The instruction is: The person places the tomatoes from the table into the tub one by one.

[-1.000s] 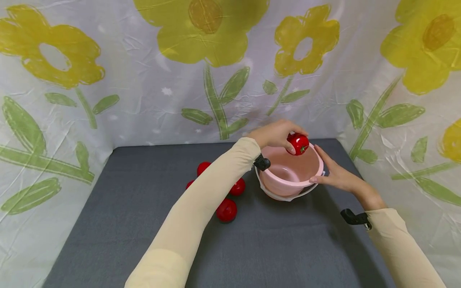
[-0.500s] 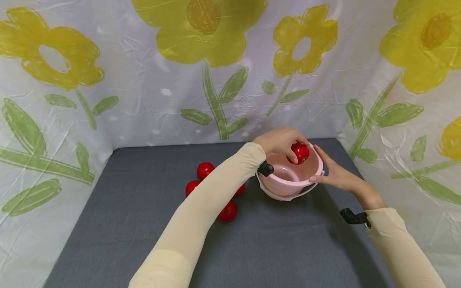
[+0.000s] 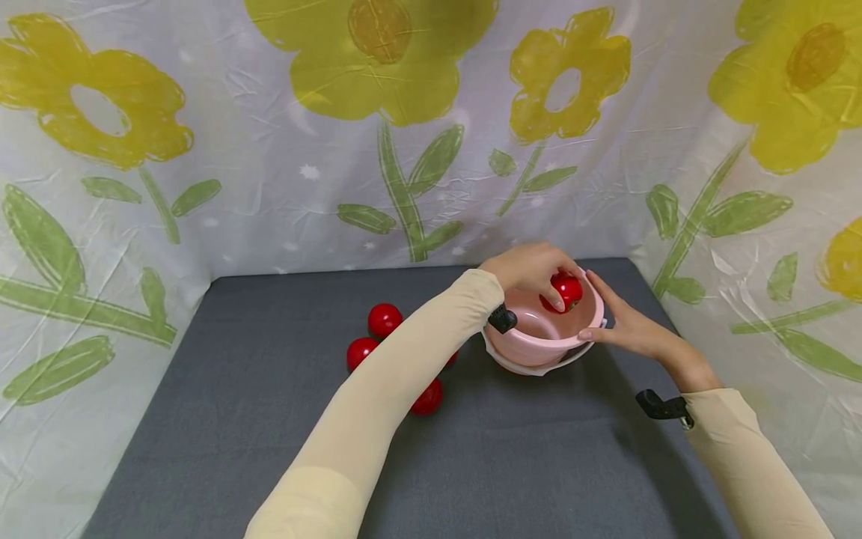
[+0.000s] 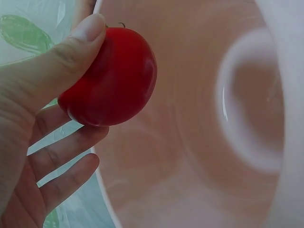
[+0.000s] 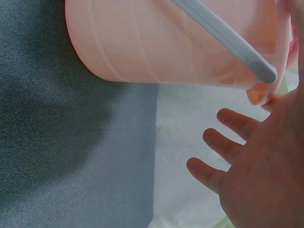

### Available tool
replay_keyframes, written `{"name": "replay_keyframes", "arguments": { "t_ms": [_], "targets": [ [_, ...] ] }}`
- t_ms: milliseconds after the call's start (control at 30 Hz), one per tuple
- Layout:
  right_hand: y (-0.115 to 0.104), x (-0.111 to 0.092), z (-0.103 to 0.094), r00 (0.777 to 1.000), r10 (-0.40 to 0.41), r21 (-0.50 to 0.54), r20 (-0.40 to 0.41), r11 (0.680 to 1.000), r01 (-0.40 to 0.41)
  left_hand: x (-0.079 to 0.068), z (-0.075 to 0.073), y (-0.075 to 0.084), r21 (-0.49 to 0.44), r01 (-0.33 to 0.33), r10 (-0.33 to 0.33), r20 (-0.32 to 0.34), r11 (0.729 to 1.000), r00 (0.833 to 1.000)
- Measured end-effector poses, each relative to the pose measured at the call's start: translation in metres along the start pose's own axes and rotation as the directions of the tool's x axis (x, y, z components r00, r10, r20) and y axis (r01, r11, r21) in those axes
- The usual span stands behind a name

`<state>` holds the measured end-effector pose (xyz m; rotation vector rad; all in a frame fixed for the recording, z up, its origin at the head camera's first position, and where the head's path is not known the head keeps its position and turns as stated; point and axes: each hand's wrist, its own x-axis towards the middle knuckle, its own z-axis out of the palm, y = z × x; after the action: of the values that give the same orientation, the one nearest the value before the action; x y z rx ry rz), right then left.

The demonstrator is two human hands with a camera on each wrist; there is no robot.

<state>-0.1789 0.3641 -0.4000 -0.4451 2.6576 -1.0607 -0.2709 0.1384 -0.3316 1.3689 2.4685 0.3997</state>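
In the head view my left hand (image 3: 535, 271) holds a shiny red tomato (image 3: 569, 290) within the mouth of a pink bucket (image 3: 521, 346). The left wrist view shows the thumb on one side of the tomato (image 4: 118, 78), fingers behind it and the outer fingers spread. The bucket's inner wall (image 4: 156, 156) lies just beyond. At the bucket's right side is my right hand (image 3: 633, 327), its straight index finger and thumb resting along the rim. Seen from the right wrist, the other fingers (image 5: 223, 142) extend straight, apart from the bucket wall (image 5: 166, 52).
Several more red tomatoes (image 3: 385, 320) lie on the dark grey table cover (image 3: 269, 389), partly behind the left sleeve (image 3: 377, 397). A pale bucket handle (image 5: 228, 42) hangs down round the bucket. A flower-printed curtain (image 3: 269, 187) stands along the back and sides.
My left hand has lowered the tomato from above the rim into the bucket's mouth, moving slightly right. The right hand stays where it was on the rim.
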Motion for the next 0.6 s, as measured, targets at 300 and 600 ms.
{"name": "replay_keyframes", "arguments": {
  "t_ms": [300,600],
  "targets": [
    [-0.0026,0.0004,0.0003,1.000,0.016,0.000,0.010,1.000,-0.016,0.0027,-0.0017,-0.0011,-0.082,0.004,-0.005,-0.013,0.997,1.000],
    [-0.0026,-0.0008,-0.0007,1.000,0.004,0.001,0.017,1.000,-0.004,0.0035,-0.0033,-0.0075,-0.078,-0.060,0.058,-0.024,0.995,0.998]
  ]
}}
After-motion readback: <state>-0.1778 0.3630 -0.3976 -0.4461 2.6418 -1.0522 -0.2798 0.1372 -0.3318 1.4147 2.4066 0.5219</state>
